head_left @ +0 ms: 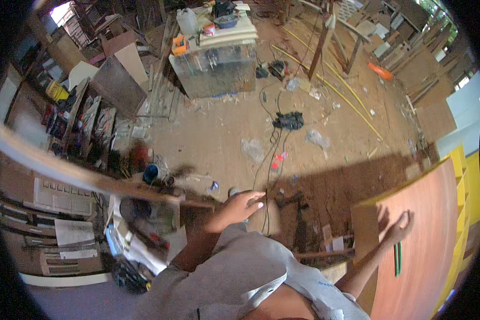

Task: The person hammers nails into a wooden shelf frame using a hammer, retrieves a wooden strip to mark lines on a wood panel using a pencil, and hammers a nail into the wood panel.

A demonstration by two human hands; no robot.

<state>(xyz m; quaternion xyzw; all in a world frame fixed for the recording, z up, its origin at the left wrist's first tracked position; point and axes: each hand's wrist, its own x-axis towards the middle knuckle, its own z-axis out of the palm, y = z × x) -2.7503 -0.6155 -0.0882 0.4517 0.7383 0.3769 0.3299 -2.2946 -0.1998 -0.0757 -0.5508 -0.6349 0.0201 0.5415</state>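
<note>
My left hand (pixel 244 205) is held in front of my body over the floor, its fingers stretched out and the thumb apart. Nothing shows in it. To the right, my right hand (pixel 400 229) is over the reddish-brown wooden panel (pixel 426 229), with its fingers curled together. Whether something small is between those fingers is too blurred to tell, and so is whether the hand touches the panel. A shadow of the hand falls on the wood beside it. Just below the wrist, a narrow dark green strip (pixel 398 260) shows against the panel.
Yellow shelving (pixel 463 186) borders the panel's far side. A scuffed workbench (pixel 213 72) bears a jug, cans and a bowl. Cables, a black plastic bag (pixel 288 120) and scraps litter the dirt floor. A long wooden bar (pixel 80 170) crosses at left, near stacked boards.
</note>
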